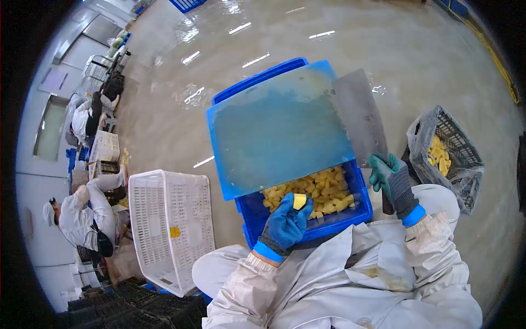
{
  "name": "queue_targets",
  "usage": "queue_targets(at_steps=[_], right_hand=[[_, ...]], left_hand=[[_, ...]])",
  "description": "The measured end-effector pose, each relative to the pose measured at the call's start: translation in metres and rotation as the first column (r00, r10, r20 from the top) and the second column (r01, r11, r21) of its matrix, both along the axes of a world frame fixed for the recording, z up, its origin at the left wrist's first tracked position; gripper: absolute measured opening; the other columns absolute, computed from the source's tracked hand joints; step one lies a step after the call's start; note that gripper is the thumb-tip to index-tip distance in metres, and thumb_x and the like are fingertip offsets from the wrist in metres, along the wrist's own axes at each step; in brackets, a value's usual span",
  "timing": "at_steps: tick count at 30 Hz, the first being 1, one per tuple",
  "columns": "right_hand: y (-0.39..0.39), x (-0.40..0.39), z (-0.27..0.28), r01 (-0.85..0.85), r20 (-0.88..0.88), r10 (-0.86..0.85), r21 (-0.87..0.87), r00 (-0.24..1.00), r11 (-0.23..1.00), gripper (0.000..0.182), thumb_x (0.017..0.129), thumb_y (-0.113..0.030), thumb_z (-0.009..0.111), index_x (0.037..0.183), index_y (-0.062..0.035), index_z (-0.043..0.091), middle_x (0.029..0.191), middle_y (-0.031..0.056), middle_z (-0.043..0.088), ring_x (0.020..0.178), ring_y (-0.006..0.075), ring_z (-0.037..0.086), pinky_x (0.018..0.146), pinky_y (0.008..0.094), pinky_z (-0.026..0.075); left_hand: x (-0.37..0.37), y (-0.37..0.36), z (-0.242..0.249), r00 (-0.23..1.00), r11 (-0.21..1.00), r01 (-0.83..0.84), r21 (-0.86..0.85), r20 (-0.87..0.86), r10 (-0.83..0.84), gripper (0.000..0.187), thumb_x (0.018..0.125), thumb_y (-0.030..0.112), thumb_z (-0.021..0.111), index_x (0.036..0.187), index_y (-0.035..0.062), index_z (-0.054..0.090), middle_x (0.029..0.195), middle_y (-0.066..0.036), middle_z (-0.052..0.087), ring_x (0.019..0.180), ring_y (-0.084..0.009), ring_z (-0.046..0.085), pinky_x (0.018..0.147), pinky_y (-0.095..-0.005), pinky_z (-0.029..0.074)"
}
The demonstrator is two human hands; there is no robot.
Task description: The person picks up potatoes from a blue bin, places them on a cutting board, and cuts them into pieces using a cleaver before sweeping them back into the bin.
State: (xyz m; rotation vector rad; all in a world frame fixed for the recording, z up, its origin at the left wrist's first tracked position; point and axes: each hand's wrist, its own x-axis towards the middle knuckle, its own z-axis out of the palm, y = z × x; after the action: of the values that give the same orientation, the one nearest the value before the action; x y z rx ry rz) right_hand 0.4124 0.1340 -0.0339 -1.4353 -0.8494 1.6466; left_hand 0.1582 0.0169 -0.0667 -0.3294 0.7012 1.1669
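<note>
My left hand [285, 223], in a blue glove, holds a yellow chunk [299, 200] over the near rim of a blue crate [307, 227]. Several yellow cut pieces [323, 193] fill that crate. A blue cutting board [276, 129] lies across the crate's top and covers most of it. My right hand [392, 181], in a green glove, grips the handle of a broad cleaver [359, 118], whose blade points up and away beside the board's right edge. White sleeves and white trousers cover my arms and knees.
A white perforated crate [170, 219] stands on the wet floor at my left. A black basket [457, 159] lined with plastic holds yellow pieces at the right. A person in white [82, 216] sits at the far left among stacked crates.
</note>
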Motion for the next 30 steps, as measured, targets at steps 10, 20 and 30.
queue_targets(at_steps=[10,20,30], right_hand=[[0.004,0.007,-0.011,-0.061,0.098,0.058,0.026,0.994,0.998,0.023,0.087,-0.022,0.062,0.096,-0.0012,0.06,0.063,0.0041,0.058,0.047,0.0105,0.052,0.042,0.0224,0.041],[0.007,0.005,-0.008,-0.048,0.092,0.042,0.063,0.995,0.997,0.023,0.087,-0.021,0.06,0.098,-0.0007,0.06,0.063,0.0031,0.057,0.048,0.0087,0.051,0.042,0.0219,0.041],[0.001,0.004,0.0,-0.019,0.105,0.008,0.103,0.994,0.994,0.023,0.086,-0.022,0.061,0.095,0.0,0.06,0.062,0.0028,0.057,0.048,0.0086,0.051,0.042,0.0224,0.041]], left_hand=[[-0.037,0.037,-0.031,0.969,0.987,-0.138,-0.084,-0.219,0.117,0.04,0.086,0.023,0.061,0.117,0.0005,0.049,0.115,-0.018,0.054,0.111,-0.0342,0.049,0.098,-0.0453,0.039],[-0.024,0.052,-0.075,0.912,0.912,-0.408,-0.04,-0.068,0.404,0.03,0.094,0.018,0.047,0.121,0.0044,0.048,0.125,-0.016,0.051,0.121,-0.0328,0.043,0.101,-0.051,0.037],[-0.013,-0.06,-0.082,0.874,0.96,0.061,0.274,-0.48,0.081,0.039,0.094,0.019,0.046,0.128,0.0019,0.041,0.136,-0.012,0.042,0.125,-0.0239,0.039,0.109,-0.0374,0.024]])
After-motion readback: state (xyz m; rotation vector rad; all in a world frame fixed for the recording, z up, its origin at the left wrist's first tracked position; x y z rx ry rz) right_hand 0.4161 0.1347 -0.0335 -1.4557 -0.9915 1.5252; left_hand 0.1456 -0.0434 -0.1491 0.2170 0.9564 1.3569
